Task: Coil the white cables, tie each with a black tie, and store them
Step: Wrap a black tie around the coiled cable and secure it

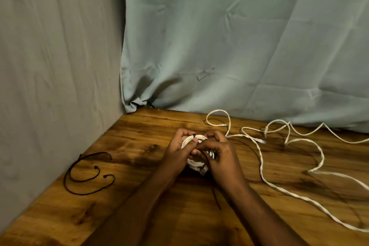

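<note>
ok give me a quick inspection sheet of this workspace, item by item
surface: wooden table, dark-stained grain, set into a corner.
job's things: coiled white cable held over the table; a black tie end sticks up at the coil's top; spare black ties lie at left.
clutter: nothing seen.
grippers: left hand and right hand both closed on the coil, fingers pinching near the tie.
cables: loose white cable sprawls uncoiled across the right side, a connector showing near the back.
surroundings: grey cloth at left, pale green cloth behind.
</note>
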The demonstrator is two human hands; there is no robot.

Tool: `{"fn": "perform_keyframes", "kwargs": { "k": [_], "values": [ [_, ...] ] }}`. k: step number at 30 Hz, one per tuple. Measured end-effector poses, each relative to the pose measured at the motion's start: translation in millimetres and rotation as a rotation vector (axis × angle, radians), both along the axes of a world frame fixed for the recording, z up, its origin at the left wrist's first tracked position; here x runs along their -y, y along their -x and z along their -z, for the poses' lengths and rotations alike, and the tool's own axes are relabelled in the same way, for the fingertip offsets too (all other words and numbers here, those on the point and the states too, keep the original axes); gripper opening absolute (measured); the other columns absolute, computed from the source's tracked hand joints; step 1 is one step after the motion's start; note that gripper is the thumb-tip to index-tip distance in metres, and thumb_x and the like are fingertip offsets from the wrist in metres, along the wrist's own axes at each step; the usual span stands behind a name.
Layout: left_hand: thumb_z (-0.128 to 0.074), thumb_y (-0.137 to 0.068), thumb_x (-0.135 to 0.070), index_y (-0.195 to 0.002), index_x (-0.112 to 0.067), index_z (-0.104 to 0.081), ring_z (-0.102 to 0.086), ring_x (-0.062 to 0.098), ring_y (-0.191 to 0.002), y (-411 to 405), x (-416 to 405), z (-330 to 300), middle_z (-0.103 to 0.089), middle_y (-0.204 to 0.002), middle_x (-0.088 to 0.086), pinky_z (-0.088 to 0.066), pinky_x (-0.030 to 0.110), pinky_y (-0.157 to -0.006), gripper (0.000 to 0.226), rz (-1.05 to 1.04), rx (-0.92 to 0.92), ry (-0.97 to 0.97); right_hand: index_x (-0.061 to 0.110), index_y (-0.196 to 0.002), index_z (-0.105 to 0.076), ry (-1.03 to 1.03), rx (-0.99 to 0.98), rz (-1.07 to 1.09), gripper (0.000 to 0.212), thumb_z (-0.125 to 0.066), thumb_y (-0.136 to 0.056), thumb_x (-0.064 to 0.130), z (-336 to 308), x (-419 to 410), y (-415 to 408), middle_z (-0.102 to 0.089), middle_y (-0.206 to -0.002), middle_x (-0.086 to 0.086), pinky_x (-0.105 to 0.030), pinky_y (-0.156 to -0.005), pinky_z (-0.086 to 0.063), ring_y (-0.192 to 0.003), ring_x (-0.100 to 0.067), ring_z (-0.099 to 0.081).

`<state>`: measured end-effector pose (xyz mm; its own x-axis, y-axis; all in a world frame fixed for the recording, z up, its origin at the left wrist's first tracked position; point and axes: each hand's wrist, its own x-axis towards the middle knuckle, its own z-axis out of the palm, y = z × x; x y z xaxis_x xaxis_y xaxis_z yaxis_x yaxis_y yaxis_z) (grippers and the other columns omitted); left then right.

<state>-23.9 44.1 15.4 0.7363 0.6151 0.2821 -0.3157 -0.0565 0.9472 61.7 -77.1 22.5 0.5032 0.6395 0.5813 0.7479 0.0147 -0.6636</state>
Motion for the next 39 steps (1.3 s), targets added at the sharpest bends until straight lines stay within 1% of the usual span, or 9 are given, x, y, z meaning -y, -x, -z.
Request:
{"fn": "perform_keyframes", "kwargs": {
  "k": [8,10,14,18,22,25,29,34,39],
  "values": [
    [-0.059,-0.099,-0.015,-0.107,-0.019,-0.06,-0.068,0.012,-0.079,0,-2,-2,-0.074,-0.093,0.003,-0.054,0.026,-0.066,0.009,0.042,0.021,-0.023,0.035,-0.085,-0.081,-0.1,-0.198,-0.012,0.021,-0.089,-0.078,0.017,-1,-4,-2,-0.062,-0.111,0.024,-0.026,-0.084,-0.059,-0.112,-0.002,-0.062],
    [-0.059,-0.1,-0.018,-0.107,-0.025,-0.06,-0.07,0.014,-0.088,-1,-4,-1,-0.074,-0.101,0.004,-0.055,0.028,-0.071,0.01,0.007,0.015,-0.091,0.026,-0.094,-0.073,-0.17,-0.334,-0.054,0.027,-0.089,-0.077,0.012,-5,-4,2,-0.068,-0.106,0.014,-0.031,-0.082,-0.061,-0.104,-0.009,-0.069],
    [-0.059,-0.1,-0.015,-0.106,-0.023,-0.058,-0.071,0.014,-0.091,-2,-9,0,-0.074,-0.1,0.0,-0.057,0.032,-0.075,0.01,-0.068,0.065,-0.145,0.024,-0.13,-0.044,-0.181,-0.628,-0.228,0.079,-0.089,-0.073,-0.006,-6,0,-6,-0.068,-0.122,-0.004,-0.048,-0.086,-0.063,-0.106,-0.024,-0.075],
    [-0.063,-0.093,-0.028,-0.099,-0.037,-0.059,-0.07,0.014,-0.09,-1,-13,1,-0.073,-0.097,-0.004,-0.057,0.034,-0.076,0.012,-0.137,0.086,-0.225,0.011,-0.135,-0.058,-0.038,-0.872,-0.46,0.066,-0.069,-0.078,-0.02,-5,-1,-10,-0.073,-0.117,-0.015,-0.037,-0.076,-0.063,-0.107,-0.031,-0.072],
    [-0.065,-0.09,-0.032,-0.099,-0.035,-0.06,-0.071,0.023,-0.094,-1,-11,1,-0.073,-0.099,0.002,-0.057,0.044,-0.08,0.011,-0.088,0.08,-0.225,-0.007,-0.12,-0.065,-0.097,-1.058,-0.515,0.058,-0.056,-0.065,0.009,-14,4,-14,-0.07,-0.089,-0.018,-0.037,-0.07,-0.056,-0.077,-0.023,-0.067],
    [-0.065,-0.092,-0.024,-0.102,-0.028,-0.061,-0.069,0.021,-0.092,0,-6,0,-0.072,-0.098,0.003,-0.056,0.04,-0.08,0.011,0.008,0.07,-0.279,-0.001,-0.104,-0.072,-0.081,-1.143,-0.439,0.038,-0.057,-0.085,0.029,-17,5,-10,-0.067,-0.076,-0.014,-0.038,-0.068,-0.051,-0.063,-0.022,-0.063],
    [-0.067,-0.092,-0.018,-0.103,-0.022,-0.063,-0.069,0.022,-0.081,1,-4,0,-0.07,-0.088,0.005,-0.055,0.051,-0.078,0.012,0.037,0.068,-0.313,0.007,-0.082,-0.075,0.046,-1.137,-0.397,0.063,-0.045,-0.1,0.059,-20,2,-4,-0.058,-0.062,-0.007,-0.034,-0.062,-0.044,-0.056,-0.02,-0.051],
    [-0.075,-0.084,-0.013,-0.096,-0.019,-0.072,-0.063,0.004,-0.092,4,-5,-4,-0.06,-0.103,-0.004,-0.049,0.018,-0.081,0.013,-0.095,0.093,-0.462,-0.004,-0.113,-0.074,0.066,-1.143,-0.31,0.077,-0.036,-0.104,0.062,-19,-1,-4,-0.065,-0.079,-0.014,-0.033,-0.067,-0.051,-0.064,-0.019,-0.062],
    [-0.08,-0.081,-0.016,-0.096,-0.022,-0.076,-0.059,0.001,-0.098,4,-7,-5,-0.052,-0.113,0.003,-0.049,0.014,-0.08,0.017,-0.111,0.075,-0.436,0.001,-0.109,-0.078,0.113,-1.111,-0.249,0.084,-0.032,-0.101,0.07,-18,-3,-4,-0.071,-0.108,-0.027,-0.048,-0.092,-0.054,-0.093,-0.042,-0.07]
  ]
}}
